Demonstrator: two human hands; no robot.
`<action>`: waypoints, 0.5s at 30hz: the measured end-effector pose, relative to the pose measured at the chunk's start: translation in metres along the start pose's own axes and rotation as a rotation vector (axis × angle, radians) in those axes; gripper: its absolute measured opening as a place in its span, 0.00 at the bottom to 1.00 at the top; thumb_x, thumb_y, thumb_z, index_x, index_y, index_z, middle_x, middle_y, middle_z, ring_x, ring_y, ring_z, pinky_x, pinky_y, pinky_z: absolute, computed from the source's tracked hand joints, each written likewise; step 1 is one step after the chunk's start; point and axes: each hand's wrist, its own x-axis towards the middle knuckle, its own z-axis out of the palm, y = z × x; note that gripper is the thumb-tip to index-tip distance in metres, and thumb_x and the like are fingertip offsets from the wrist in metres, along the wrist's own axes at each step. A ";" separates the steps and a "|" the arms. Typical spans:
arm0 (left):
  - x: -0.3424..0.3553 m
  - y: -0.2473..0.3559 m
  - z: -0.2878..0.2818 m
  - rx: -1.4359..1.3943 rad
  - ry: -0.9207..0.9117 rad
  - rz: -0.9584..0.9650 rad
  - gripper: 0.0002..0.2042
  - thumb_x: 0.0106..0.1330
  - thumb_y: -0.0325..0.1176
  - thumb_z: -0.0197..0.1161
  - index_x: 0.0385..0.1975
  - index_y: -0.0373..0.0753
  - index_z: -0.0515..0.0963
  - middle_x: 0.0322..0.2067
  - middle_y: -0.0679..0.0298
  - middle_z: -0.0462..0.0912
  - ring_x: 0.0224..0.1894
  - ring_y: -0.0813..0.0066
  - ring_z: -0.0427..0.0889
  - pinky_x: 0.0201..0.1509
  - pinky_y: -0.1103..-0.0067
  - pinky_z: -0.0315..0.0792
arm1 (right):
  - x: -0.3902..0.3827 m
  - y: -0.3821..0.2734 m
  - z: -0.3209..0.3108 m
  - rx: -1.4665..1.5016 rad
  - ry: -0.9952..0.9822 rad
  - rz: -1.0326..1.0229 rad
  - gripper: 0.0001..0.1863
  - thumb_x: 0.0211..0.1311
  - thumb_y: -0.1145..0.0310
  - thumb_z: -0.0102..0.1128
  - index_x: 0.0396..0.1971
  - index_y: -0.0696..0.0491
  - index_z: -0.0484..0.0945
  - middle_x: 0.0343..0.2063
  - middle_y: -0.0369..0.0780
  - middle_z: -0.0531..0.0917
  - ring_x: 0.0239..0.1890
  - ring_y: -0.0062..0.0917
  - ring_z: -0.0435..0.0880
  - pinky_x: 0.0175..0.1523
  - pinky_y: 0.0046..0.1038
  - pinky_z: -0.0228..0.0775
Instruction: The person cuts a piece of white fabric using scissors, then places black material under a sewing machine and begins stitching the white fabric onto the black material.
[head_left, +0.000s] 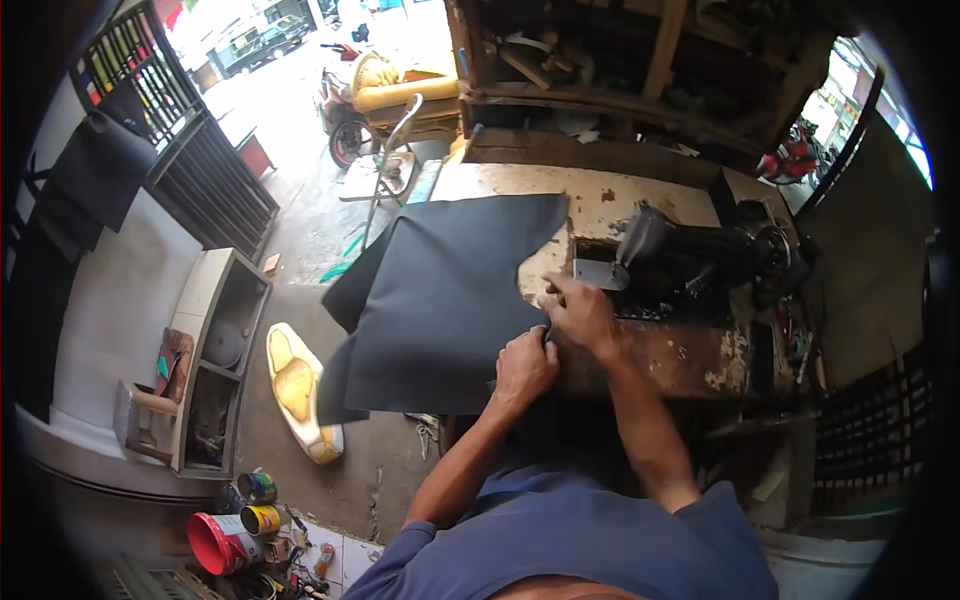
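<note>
A large black sheet, like leather or vinyl (pixel 430 300), lies over the left part of the worktable, and its left side hangs past the table edge. My left hand (pixel 527 368) is closed on the sheet's near right edge. Just beyond it, my right hand (pixel 584 317) has its fingers bent at the sheet's curved right edge, pinching there; motion blurs it slightly. To the right of both hands stands a black sewing machine (pixel 690 250), with a metal plate (pixel 598 273) beside the sheet.
The worn wooden table (pixel 680 355) shows peeling patches. A wooden shelf (pixel 600 100) rises behind it. On the floor to the left lies a yellow and white padded seat (pixel 297 385). A folding chair (pixel 385 165), a cabinet (pixel 215 350) and a red bucket (pixel 222 543) stand around.
</note>
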 end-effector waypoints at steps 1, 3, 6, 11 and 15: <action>-0.002 0.006 0.023 -0.015 -0.046 0.060 0.14 0.70 0.38 0.58 0.45 0.36 0.82 0.39 0.42 0.87 0.45 0.36 0.85 0.52 0.50 0.77 | -0.039 0.017 -0.010 0.108 0.095 0.114 0.21 0.65 0.66 0.68 0.57 0.56 0.82 0.43 0.50 0.88 0.45 0.44 0.89 0.51 0.37 0.81; 0.002 0.010 0.050 0.046 -0.094 0.100 0.13 0.70 0.38 0.57 0.42 0.35 0.82 0.37 0.42 0.87 0.43 0.36 0.85 0.51 0.49 0.77 | -0.102 0.052 -0.005 0.259 0.250 0.197 0.18 0.65 0.68 0.67 0.54 0.56 0.83 0.43 0.50 0.88 0.46 0.44 0.89 0.52 0.39 0.81; 0.010 0.025 0.055 0.038 -0.144 0.106 0.14 0.71 0.37 0.58 0.40 0.32 0.85 0.38 0.39 0.86 0.45 0.35 0.84 0.52 0.52 0.78 | -0.154 0.074 -0.007 0.239 0.546 0.083 0.10 0.66 0.74 0.63 0.45 0.57 0.86 0.37 0.47 0.88 0.41 0.43 0.88 0.48 0.37 0.81; 0.021 0.001 0.045 -0.353 -0.215 -0.062 0.18 0.71 0.38 0.59 0.43 0.25 0.84 0.32 0.62 0.86 0.34 0.78 0.79 0.40 0.76 0.74 | -0.148 0.063 0.020 0.028 0.722 -0.137 0.07 0.57 0.73 0.68 0.36 0.54 0.87 0.29 0.41 0.87 0.32 0.35 0.87 0.38 0.34 0.80; 0.010 0.011 0.053 -0.335 -0.198 0.047 0.19 0.74 0.41 0.57 0.41 0.27 0.82 0.27 0.69 0.77 0.31 0.82 0.71 0.37 0.78 0.69 | -0.156 0.066 0.023 -0.067 0.813 -0.099 0.06 0.56 0.69 0.67 0.33 0.52 0.87 0.27 0.39 0.87 0.32 0.32 0.87 0.37 0.34 0.82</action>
